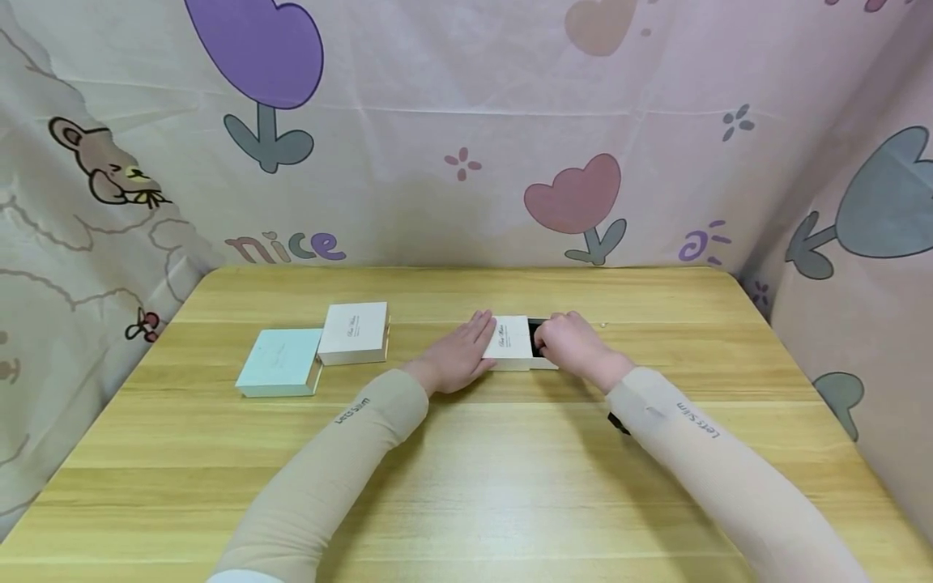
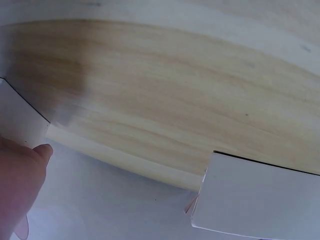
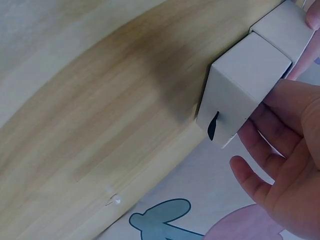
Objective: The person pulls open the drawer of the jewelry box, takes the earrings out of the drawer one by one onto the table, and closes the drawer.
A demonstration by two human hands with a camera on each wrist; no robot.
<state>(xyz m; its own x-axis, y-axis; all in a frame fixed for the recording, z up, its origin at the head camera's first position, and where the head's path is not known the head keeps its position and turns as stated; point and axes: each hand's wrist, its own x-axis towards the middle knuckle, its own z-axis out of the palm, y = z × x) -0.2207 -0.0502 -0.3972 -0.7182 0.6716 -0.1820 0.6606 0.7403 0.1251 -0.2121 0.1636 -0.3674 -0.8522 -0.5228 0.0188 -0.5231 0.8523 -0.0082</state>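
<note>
A white drawer box (image 1: 513, 338) with small dark lettering lies mid-table, its black-lined drawer (image 1: 535, 328) pulled partly out to the right. My left hand (image 1: 455, 352) holds the sleeve at its left end, thumb at the near side and fingers toward the back. My right hand (image 1: 576, 344) reaches over the drawer with fingertips inside, hidden by the hand and the drawer wall; I cannot tell whether they pinch anything. In the right wrist view a black pull tab (image 3: 213, 126) sticks out of the drawer's end, and the other fingers curl loosely outside.
A second white box (image 1: 355, 332) and a pale mint box (image 1: 280, 362) stand side by side at the left. A tiny clear, shiny piece (image 3: 116, 199) lies on the wooden table (image 1: 466, 502) right of the drawer. Behind hangs a printed cloth (image 1: 408, 97).
</note>
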